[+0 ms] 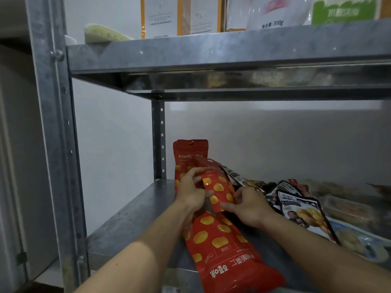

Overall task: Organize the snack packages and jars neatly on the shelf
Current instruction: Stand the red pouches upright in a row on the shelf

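Note:
Both my hands hold a red snack pouch with yellow spots (pixel 218 187), tilted up on the metal shelf (pixel 135 212). My left hand (pixel 191 190) grips its left edge with curled fingers. My right hand (pixel 246 205) pinches its lower right edge. Behind it another red pouch (pixel 189 154) stands upright against the rear post. A third, larger red pouch (pixel 224 250) lies flat under my wrists, reaching past the shelf's front edge.
Black-and-white snack bags (pixel 300 210) lie in a loose heap to the right, with clear trays (pixel 347 208) and a pale packet beyond. The upper shelf (pixel 211 53) carries boxes and bags. A steel upright (pixel 53 123) stands at the left.

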